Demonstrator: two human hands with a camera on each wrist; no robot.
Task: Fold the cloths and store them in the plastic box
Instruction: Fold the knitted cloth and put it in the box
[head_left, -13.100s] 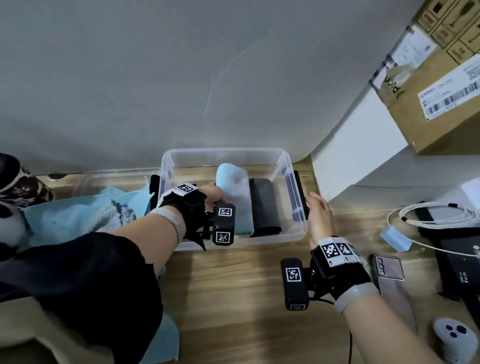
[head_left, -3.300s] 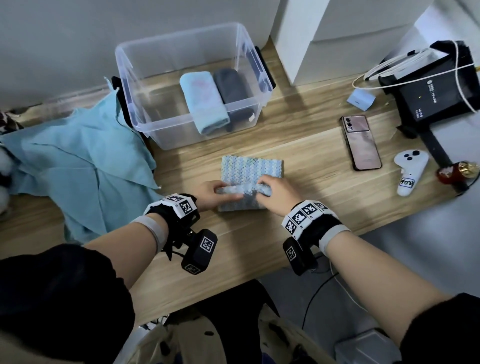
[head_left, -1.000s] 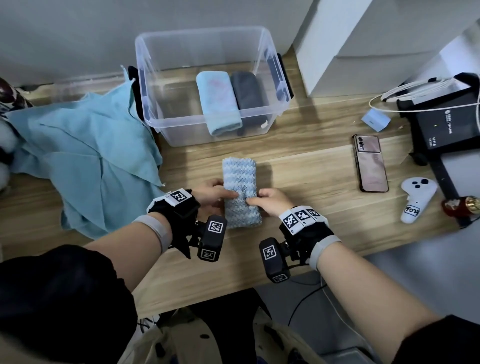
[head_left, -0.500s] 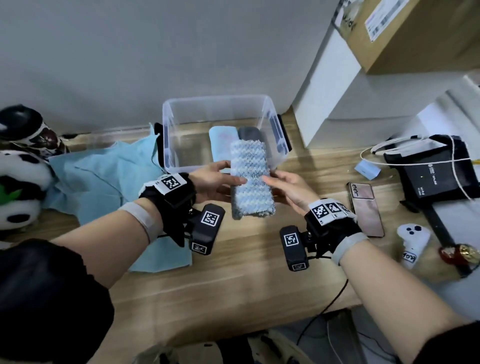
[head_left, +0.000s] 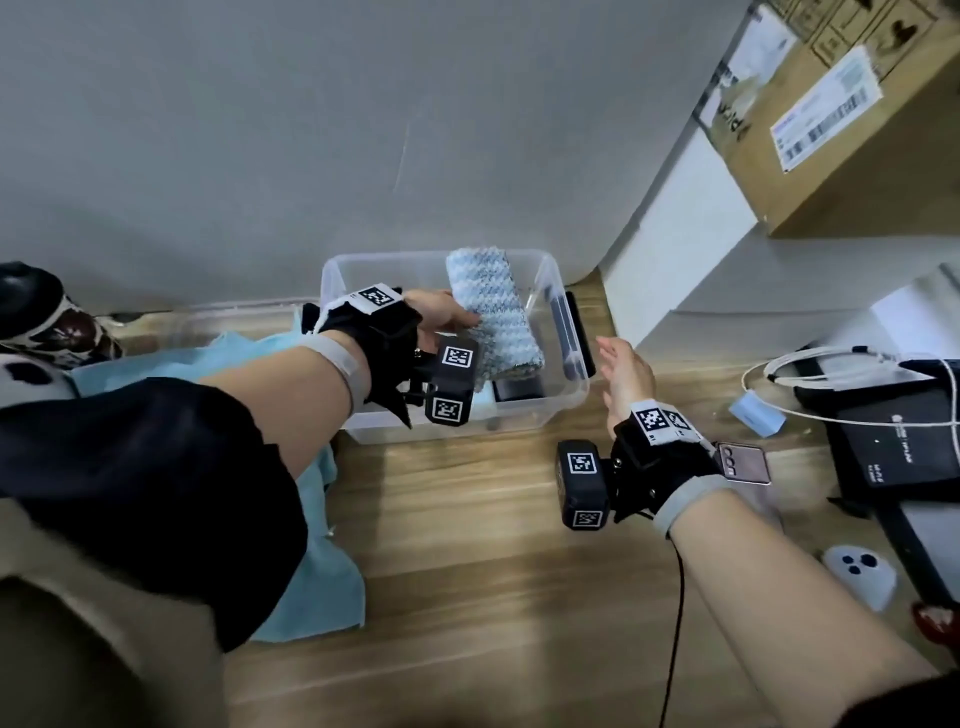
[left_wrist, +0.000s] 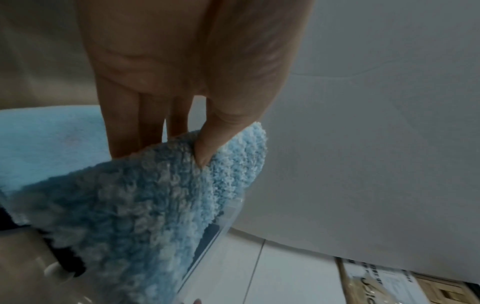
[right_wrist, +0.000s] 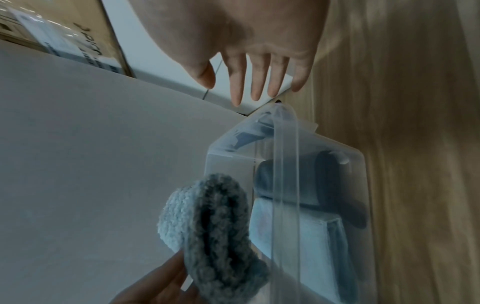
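Note:
My left hand (head_left: 441, 319) pinches a folded blue-and-white fluffy cloth (head_left: 493, 312) between thumb and fingers, holding it tilted over the clear plastic box (head_left: 563, 402). The left wrist view shows the thumb pressed into the fluffy cloth (left_wrist: 145, 205). A folded dark grey cloth (right_wrist: 311, 179) and a folded light blue cloth (right_wrist: 298, 242) lie inside the box. My right hand (head_left: 621, 371) hovers open just right of the box, holding nothing; its straight fingers (right_wrist: 259, 82) show in the right wrist view.
An unfolded light blue cloth (head_left: 311, 582) lies on the wooden table left of the box. A phone (head_left: 743, 462), a white controller (head_left: 860, 574), a black device with a white cable (head_left: 893, 441) and a cardboard carton (head_left: 841, 119) sit to the right.
Both hands lifted the folded fluffy cloth off the table. My right hand has since let go and my left hand carried the cloth forward over the box.

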